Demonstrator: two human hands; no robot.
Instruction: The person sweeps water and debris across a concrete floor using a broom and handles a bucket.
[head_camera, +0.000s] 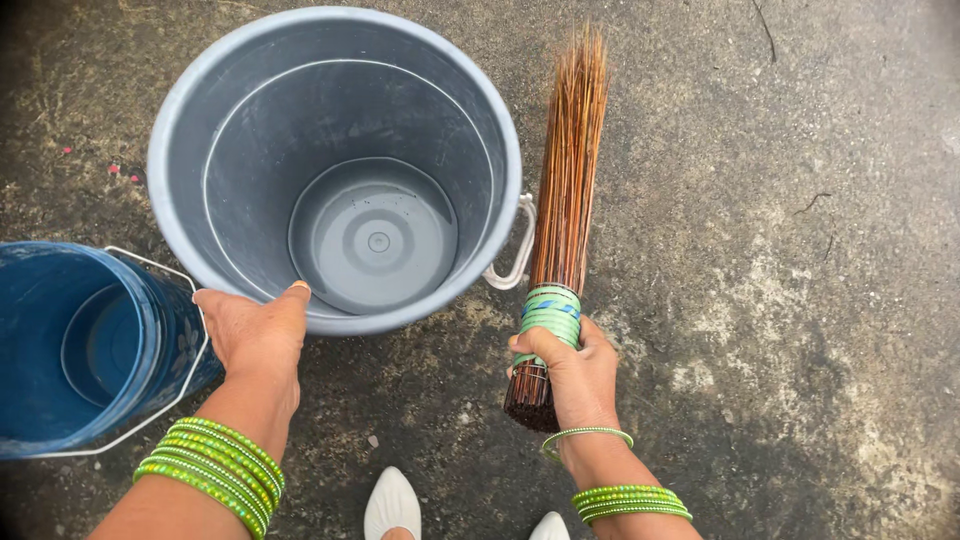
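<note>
The left hand, its wrist stacked with bright green bangles, rests on the near rim of a large round grey plastic bucket, thumb hooked over the edge and the remaining fingers lying against the outer wall, so the hand grips the rim rather than lying flat. The bucket stands upright on the rough dark concrete ground, its ribbed bottom bare, and a pale loop handle juts from its right side. Just beside that handle, nearly touching it, runs a bundled broom of thin reddish-brown sticks, bound near its base with a green band that has a strip of blue. The right hand is curled tight around the broom just below that band, the stub end poking out under the fist and the bristle tips pointing away from the person. To the left, close against the grey bucket, a smaller blue plastic bucket with a thin wire handle sits tilted at the frame's edge. Two white pointed shoe toes show at the bottom, between the forearms.
</note>
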